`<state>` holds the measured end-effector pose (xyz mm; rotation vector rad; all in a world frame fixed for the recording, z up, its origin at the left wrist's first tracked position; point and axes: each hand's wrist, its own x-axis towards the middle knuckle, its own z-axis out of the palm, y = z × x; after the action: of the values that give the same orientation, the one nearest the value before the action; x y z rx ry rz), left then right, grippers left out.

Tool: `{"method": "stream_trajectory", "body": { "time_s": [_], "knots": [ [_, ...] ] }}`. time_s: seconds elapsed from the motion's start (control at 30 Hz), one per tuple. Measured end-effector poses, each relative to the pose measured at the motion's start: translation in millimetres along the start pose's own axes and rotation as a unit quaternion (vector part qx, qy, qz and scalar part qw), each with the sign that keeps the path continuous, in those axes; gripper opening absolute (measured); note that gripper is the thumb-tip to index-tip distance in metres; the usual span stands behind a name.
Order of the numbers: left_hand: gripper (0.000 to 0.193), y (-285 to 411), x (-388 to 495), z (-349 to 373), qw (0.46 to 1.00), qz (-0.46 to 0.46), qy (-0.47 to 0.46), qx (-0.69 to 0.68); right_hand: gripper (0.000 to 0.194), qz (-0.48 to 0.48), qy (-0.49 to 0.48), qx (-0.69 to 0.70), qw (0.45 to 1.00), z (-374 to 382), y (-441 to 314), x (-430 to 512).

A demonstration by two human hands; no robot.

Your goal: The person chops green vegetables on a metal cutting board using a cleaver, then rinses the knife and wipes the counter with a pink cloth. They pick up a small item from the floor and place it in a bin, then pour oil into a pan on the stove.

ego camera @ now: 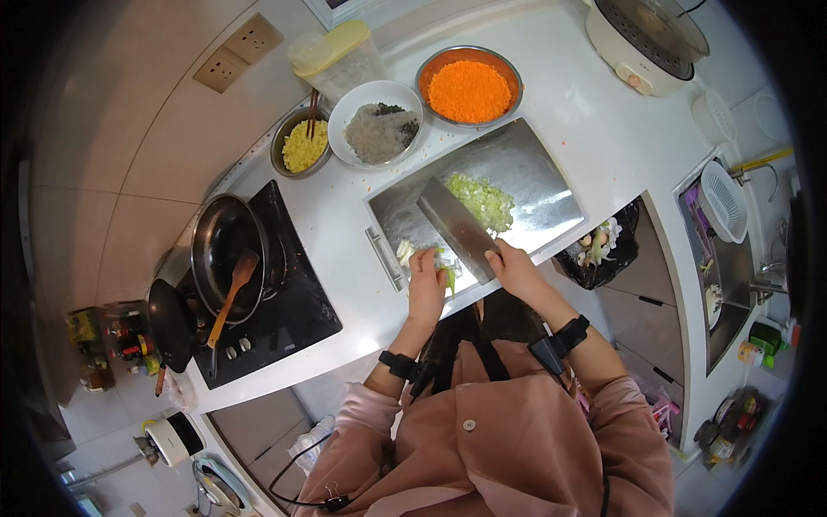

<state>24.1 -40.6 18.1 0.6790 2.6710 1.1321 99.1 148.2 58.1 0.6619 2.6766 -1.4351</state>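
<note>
My right hand [517, 271] is closed round the handle of a broad cleaver [455, 227], whose blade lies slantwise over the metal cutting board [543, 165]. To the blade's left, my left hand [428, 284] holds pieces of a pale green vegetable [450, 278] near the board's front edge. A whitish piece [406, 252] lies by those fingertips. Beyond the blade is a heap of chopped green vegetable [481, 200]. Part of the board under the blade and hands is hidden.
Behind the board stand bowls of grated carrot [468, 90], soaked noodle-like food [381, 132] and yellow crumbled food with chopsticks [303, 145]. At left, a wok [226, 258] with a wooden spatula rests on the black cooktop [300, 323]. A black waste bag [601, 252] hangs at right.
</note>
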Motion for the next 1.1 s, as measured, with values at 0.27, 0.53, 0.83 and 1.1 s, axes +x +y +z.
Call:
{"method": "stream_trajectory", "body": {
  "time_s": [0.27, 0.53, 0.83, 1.1],
  "knots": [
    [0.039, 1, 3, -6, 0.999, 0.002, -0.035, -0.038, 0.034, 0.038, -0.016, 0.026, 0.999, 8, 4, 4],
    [0.065, 10, -25, -19, 0.995, -0.059, -0.079, 0.007, 0.033, 0.054, -0.005, 0.080, 0.995, 14, 6, 6],
    [0.058, 6, -1, -3, 0.991, -0.115, -0.068, -0.026, 0.034, 0.097, -0.017, 0.126, 0.987, 27, 15, 4],
    [0.050, -4, 8, 9, 0.998, -0.053, -0.032, 0.022, 0.032, 0.144, -0.043, 0.218, 0.964, 45, 15, -1]
  ]
}}
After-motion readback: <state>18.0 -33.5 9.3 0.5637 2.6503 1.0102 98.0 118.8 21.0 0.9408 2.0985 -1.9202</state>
